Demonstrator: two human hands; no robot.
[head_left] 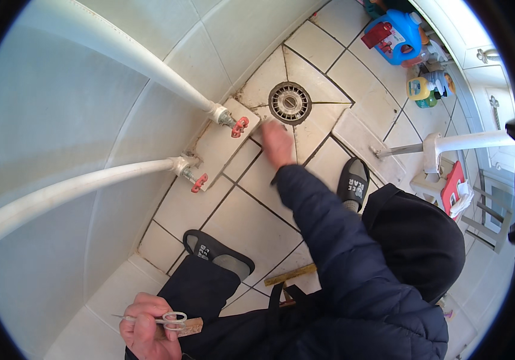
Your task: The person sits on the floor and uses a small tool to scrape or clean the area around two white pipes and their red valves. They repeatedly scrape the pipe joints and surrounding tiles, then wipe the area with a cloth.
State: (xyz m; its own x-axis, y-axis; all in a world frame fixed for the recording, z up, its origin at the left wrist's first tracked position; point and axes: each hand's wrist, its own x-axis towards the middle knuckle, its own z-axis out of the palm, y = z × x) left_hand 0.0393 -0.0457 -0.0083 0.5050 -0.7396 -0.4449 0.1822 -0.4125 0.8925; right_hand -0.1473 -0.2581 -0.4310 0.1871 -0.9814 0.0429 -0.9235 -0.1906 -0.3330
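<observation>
My right hand (276, 144) reaches down to the tiled floor, its fingers curled together at the corner of the raised pale ledge (224, 147). What its fingertips hold, if anything, cannot be made out. Just beyond it lies a round slotted floor drain (290, 103), set into the tiles with dirty joints around it. Near the lower left, my left hand (146, 329) is closed round small metal scissors (175, 320). Their ring handles face right and a thin tip sticks out to the left. A brown flat piece (191, 326) shows beside the handles in the same hand.
Two white pipes with red valve handles (240, 126) (199, 183) run along the left wall. A blue jug (400, 36) and several bottles (428, 89) stand at the far right. A white pipe (473, 141) slants in at right, near a stool with a red item (452, 186). My slippers (218, 252) are on the floor.
</observation>
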